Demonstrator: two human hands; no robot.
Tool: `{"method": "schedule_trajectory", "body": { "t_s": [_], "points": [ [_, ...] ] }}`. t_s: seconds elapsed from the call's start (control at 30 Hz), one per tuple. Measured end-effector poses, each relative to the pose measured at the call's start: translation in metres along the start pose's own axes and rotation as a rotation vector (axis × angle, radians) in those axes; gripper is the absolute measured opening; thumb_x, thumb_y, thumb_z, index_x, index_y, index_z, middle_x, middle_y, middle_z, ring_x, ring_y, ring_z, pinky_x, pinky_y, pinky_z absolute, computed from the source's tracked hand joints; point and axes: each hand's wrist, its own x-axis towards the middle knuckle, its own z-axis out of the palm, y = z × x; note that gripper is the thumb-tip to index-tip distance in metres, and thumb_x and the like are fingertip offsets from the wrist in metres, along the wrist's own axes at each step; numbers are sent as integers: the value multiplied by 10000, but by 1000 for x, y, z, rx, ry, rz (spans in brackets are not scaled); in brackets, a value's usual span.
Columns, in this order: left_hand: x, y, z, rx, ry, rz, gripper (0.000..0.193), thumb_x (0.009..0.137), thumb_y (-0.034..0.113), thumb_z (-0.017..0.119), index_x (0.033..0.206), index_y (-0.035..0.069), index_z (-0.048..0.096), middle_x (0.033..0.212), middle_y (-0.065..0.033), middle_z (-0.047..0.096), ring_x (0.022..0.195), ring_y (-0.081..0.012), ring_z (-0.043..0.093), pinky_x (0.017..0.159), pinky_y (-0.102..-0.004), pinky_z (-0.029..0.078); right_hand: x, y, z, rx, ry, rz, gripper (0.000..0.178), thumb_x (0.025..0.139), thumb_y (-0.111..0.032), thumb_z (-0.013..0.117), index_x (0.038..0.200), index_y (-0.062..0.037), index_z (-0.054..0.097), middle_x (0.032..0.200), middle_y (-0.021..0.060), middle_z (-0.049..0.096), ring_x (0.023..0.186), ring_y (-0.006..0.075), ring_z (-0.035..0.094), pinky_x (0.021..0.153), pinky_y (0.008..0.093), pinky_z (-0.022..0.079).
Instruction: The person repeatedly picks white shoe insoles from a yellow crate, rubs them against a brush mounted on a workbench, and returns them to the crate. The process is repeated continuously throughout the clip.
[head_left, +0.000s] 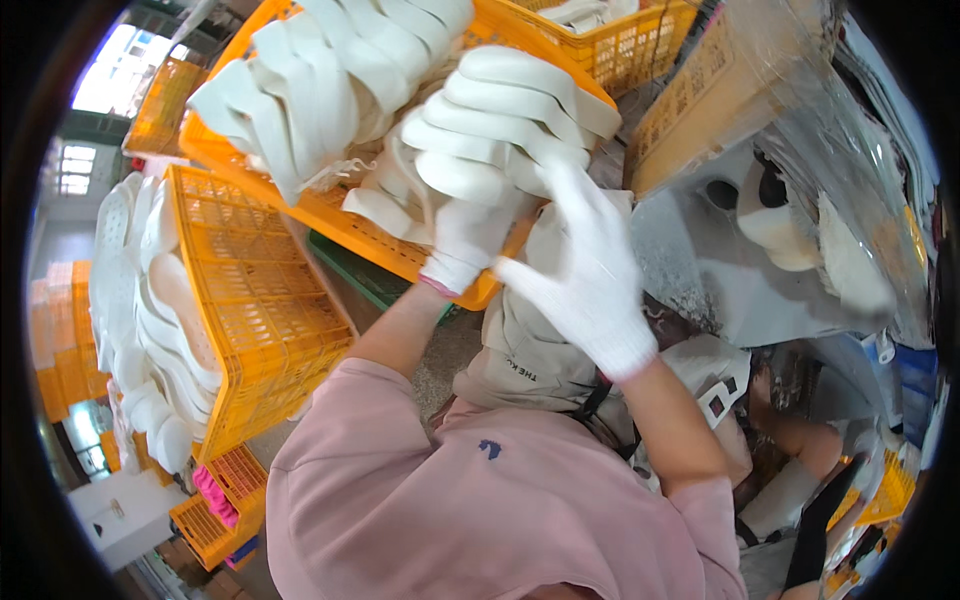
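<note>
A stack of white foam shoe soles (490,120) lies fanned at the near right side of an orange plastic crate (390,255). My left hand (470,235), in a white knit glove, is at the near end of this stack, closed on the soles. Its fingertips are hidden behind them. My right hand (590,270), gloved too, has its thumb spread away from its stretched fingers. Those fingertips are slightly blurred and reach the stack's right side; whether they touch it I cannot tell. More white soles (310,90) stand packed in the crate's far left part.
To the left, an orange crate (265,310) stands tilted beside a pile of white soles (155,290). Another orange crate (640,45) is at the back. On the right are a cardboard box (690,110) and a grey plastic-covered surface (740,270) with white pieces. Someone's arm (795,430) shows lower right.
</note>
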Motion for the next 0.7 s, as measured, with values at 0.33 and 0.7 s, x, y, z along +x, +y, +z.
{"method": "schedule_trajectory", "body": {
  "t_s": [0.33, 0.7],
  "points": [
    [88, 59, -148, -485, 325, 234, 333, 1053, 166, 566, 1303, -22, 680, 1357, -212, 669, 1334, -391, 586, 1172, -422, 418, 93, 56, 83, -339, -62, -76, 344, 885, -195, 729, 1186, -56, 637, 978, 190, 710, 945, 399, 716, 812, 484, 591],
    [106, 22, -58, -217, 536, 190, 292, 931, 126, 743, 1216, 62, 733, 1249, -145, 708, 1187, -372, 644, 1023, -455, 509, -141, 34, -99, 333, 635, 593, 499, 945, -69, 714, 1417, 49, 604, 1338, 170, 703, 1138, 262, 722, 940, 359, 596]
  ]
}}
